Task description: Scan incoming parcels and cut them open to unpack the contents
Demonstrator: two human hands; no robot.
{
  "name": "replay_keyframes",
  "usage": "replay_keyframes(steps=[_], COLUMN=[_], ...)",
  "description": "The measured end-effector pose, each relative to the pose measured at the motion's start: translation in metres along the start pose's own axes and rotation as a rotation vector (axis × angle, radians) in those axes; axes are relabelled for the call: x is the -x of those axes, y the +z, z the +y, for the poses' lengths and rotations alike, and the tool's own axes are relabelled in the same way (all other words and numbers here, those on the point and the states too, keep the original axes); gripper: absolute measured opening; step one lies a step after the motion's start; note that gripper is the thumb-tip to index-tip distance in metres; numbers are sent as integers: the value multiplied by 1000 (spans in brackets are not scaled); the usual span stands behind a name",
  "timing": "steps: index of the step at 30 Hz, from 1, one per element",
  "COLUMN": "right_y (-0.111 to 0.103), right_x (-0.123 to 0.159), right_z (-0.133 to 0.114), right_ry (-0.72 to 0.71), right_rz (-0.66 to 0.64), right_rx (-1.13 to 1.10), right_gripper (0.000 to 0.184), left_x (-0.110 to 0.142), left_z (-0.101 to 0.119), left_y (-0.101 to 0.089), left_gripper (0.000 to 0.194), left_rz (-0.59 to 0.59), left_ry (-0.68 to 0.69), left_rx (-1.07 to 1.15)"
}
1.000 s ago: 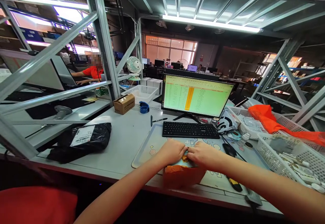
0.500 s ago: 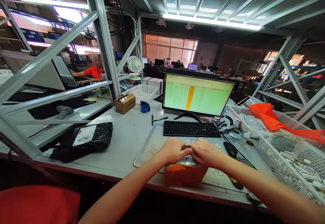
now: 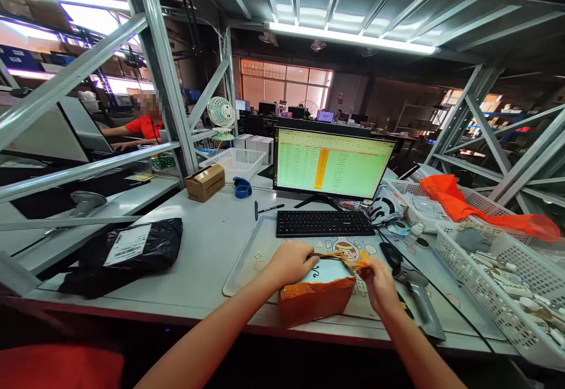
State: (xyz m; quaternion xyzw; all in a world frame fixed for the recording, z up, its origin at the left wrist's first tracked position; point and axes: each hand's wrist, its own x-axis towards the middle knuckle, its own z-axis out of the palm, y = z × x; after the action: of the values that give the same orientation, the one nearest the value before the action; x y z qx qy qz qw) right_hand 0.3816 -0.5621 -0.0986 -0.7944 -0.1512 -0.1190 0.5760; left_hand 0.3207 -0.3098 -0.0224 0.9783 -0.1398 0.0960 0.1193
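Note:
A box wrapped in orange plastic sits at the table's front edge. Its wrapping is torn along the top, and a white surface with black marks shows inside. My left hand is closed on the upper left edge of the box, its fingertips partly hidden behind the torn rim. At the box's right corner, my right hand pinches a loose strip of the orange wrapping. Beneath the box lies a printed desk mat, and a black keyboard is just behind.
A black parcel with a label lies left. A small carton and blue tape dispenser stand behind it. On the right are a grey scanner, a mouse and a white basket of small items. A monitor faces me.
My right hand has moved right, pulling a strip of orange wrapping away from the box's top. More of the white surface shows. My left hand stays at the box's left edge.

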Motion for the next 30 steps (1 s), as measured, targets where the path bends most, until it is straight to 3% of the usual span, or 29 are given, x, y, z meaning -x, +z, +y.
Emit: replay_keyframes(steps=[4, 8, 13, 17, 20, 24, 26, 30], right_y=[8, -1, -50, -83, -67, -22, -11, -14], right_x=[20, 21, 15, 16, 13, -11, -26, -44], right_z=[24, 27, 23, -5, -54, -105, -111, -99], right_ry=[128, 151, 84, -10, -47, 1, -6, -64], right_rz=[-26, -154, -299, -224, -230, -423, -555, -734], right_rx=[-97, -182, -271, -267, 75, 817, 918, 833], right_gripper=[32, 38, 38, 38, 40, 43, 39, 25], left_x=[-1, -2, 0, -2, -3, 0, 2, -4], left_z=[0, 0, 1, 5, 11, 17, 17, 20], left_y=[-1, -2, -4, -3, -2, -3, -5, -13], left_gripper=[36, 37, 37, 37, 38, 40, 38, 33], left_rz=[-7, -17, -14, -2, 5, -6, -18, -75], left_ry=[-10, -19, -36, -48, -41, -22, -8, 86], left_rx=[-3, -12, -32, -48, -60, -84, -98, -146])
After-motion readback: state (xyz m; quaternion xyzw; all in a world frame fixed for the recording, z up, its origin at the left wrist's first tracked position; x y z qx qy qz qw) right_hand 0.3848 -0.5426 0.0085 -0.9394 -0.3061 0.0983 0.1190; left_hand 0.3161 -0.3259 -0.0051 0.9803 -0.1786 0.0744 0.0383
